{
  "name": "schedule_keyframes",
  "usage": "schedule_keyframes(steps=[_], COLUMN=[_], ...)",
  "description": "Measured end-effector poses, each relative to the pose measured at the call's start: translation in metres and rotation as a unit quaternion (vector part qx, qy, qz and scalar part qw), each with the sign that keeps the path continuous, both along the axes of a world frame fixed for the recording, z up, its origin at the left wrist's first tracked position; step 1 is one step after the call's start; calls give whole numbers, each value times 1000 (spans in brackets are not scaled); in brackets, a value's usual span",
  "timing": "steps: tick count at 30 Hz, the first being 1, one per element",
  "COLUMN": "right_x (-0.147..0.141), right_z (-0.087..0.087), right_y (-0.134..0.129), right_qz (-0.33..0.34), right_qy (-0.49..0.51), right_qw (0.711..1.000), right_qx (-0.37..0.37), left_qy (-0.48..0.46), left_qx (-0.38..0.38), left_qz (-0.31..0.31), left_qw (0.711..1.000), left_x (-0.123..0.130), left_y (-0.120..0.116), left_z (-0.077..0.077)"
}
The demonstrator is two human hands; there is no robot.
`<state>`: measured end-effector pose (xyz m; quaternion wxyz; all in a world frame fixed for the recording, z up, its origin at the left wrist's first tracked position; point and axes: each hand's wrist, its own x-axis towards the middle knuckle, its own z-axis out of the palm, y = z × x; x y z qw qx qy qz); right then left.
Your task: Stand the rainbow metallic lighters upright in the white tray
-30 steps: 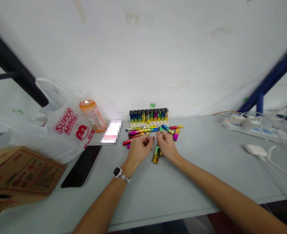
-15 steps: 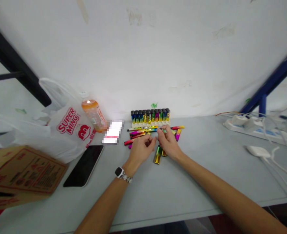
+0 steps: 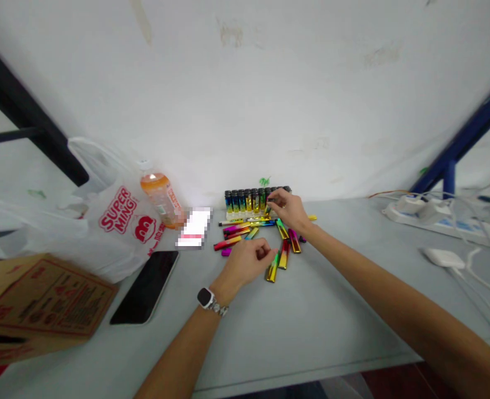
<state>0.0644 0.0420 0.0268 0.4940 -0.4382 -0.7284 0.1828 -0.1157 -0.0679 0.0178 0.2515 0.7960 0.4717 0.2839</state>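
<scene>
Shiny multicoloured lighters with black tops stand upright in rows in a white holder (image 3: 233,215) against the wall. My right hand (image 3: 289,209) is at the front right of the holder, pinching a lighter (image 3: 269,208) by its dark top; the hand hides the holder's right end. My left hand (image 3: 251,259), a watch (image 3: 205,298) on its wrist, is over the table with fingers half curled and thumb apart. I see nothing in it. Beside its thumb lies a green and gold lighter (image 3: 272,272). A red and gold lighter (image 3: 284,255) and several others lie loose around both hands.
On the left are a cardboard box (image 3: 45,305), a white plastic bag (image 3: 116,244), an orange drink bottle (image 3: 162,199), a dark phone (image 3: 145,288) and a lit, blurred-out screen (image 3: 195,227). A power strip (image 3: 444,224) and a white charger (image 3: 442,257) with cables lie right.
My hands have parted. The right one has moved up to the holder with a lighter; the left has moved slightly down and right, towards the loose green and gold lighter.
</scene>
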Motion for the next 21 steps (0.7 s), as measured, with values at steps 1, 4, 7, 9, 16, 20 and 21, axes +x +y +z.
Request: schedule_keyframes(steps=[1,4,7,9,16,20,21], right_x=[-2,-6,-8,-8,-5,-6,-7], right_z=[0,-1,0,-1,-4,-6,-7], right_y=[6,19,27,31,35,28,24], right_qz=[2,5,11,16,-16,-70,-76], right_qy=[-6,-19,-31,-35,-122,-175,-183], right_qw=[1000,999,999,999,990,978,976], right_qx=[6,29,38,32,62,89,87], left_qy=[3,23,58,83,139,165,167], left_qx=[-2,-8,-12,-4,49,48,49], left_qz=[-8,-17,-16,-18,0,28,31], left_qw=[1000,1000,998,996,989,985,984], left_x=[-1,-3,-3,-3,0,-1,-1], left_y=[0,-1,-3,-4,-4,-3,-2], left_z=[0,2,6,7,3,3,3])
